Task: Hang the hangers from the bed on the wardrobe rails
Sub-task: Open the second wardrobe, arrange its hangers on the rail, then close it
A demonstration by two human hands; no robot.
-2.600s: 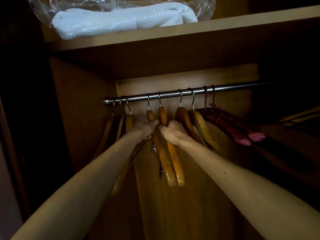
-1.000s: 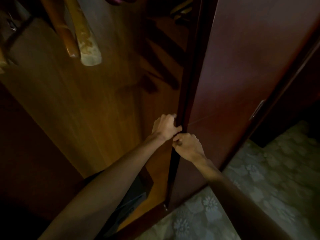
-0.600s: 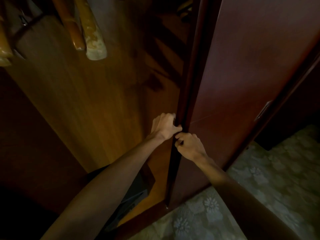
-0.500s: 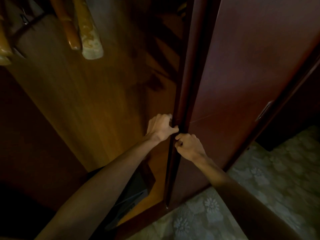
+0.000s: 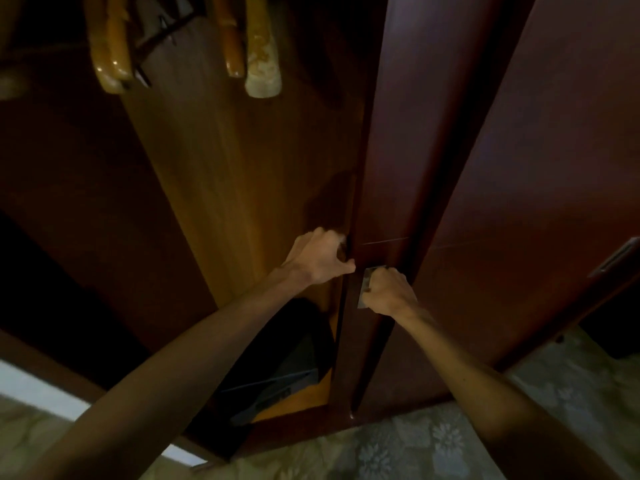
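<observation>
Head view: left hand (image 5: 320, 258) grips the door edge (image 5: 346, 306), right hand (image 5: 389, 292) grips its handle (image 5: 363, 289), hangers (image 5: 256, 53) overhead.

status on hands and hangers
Left hand grips door edge. Right hand grips metal handle. Hangers hang above. Nothing blocking.

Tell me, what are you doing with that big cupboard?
A person stands at a wardrobe with both hands on its door. The left hand curls round the door's edge, and the right hand grips the metal handle on its front. Inside, wooden hangers hang at the top; only their lower ends show. A dark box sits at the bottom of the wardrobe. Neither hand holds a hanger now.
</observation>
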